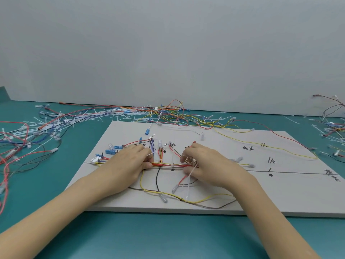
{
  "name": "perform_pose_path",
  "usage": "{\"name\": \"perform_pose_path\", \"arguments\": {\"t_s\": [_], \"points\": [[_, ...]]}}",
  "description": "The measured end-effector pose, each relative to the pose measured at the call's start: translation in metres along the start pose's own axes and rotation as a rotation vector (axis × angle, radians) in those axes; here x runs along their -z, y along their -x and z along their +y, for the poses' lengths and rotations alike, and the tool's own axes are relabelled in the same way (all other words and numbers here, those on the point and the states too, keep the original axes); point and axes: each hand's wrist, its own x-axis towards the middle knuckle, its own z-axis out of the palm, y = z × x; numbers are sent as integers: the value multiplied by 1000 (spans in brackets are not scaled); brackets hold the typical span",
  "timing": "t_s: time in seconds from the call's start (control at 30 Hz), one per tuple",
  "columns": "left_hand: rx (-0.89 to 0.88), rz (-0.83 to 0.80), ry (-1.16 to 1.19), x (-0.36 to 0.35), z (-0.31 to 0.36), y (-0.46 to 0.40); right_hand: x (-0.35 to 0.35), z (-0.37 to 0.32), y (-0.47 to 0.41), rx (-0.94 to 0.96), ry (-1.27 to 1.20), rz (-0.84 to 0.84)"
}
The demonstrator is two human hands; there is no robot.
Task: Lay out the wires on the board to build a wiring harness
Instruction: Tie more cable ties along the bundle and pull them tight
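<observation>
A white board (214, 184) with black marks and handwriting lies on the teal table. Along its drawn line runs a bundle of red, yellow, black and white wires (168, 164). My left hand (128, 163) pinches the bundle at its left part. My right hand (203, 163) grips the bundle further right, together with a thin white cable tie (188, 186) that hangs down from the fingers. Loose yellow and dark wires (201, 200) loop toward the board's front edge. Blue terminals (111, 151) and a white connector (95, 160) sit at the bundle's left end.
Tangled spare wires and white cable ties (56, 124) cover the table at left and along the back wall (168, 113). More wires (334, 128) lie at the far right. A long yellow wire (270, 146) crosses the board's right part.
</observation>
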Motion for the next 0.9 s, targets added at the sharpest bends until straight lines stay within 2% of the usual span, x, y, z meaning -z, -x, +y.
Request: {"name": "perform_pose_path", "arguments": {"t_s": [0.13,0.27,0.4,0.6,0.77,0.9], "points": [[71,-68,175,8,0,-1,0,1,-2,-41,-82,-31],[176,-44,308,11,0,-5,-1,3,-1,-29,-89,-5],[124,-70,216,10,-1,-5,1,4,-3,8,-97,56],[5,-14,-92,-1,3,2,3,2,-4,18,-129,146],[26,-1,-215,-9,3,6,-2,2,-5,5,-54,129],[19,-4,-216,-9,3,5,-6,1,-5,-3,0,164]]}}
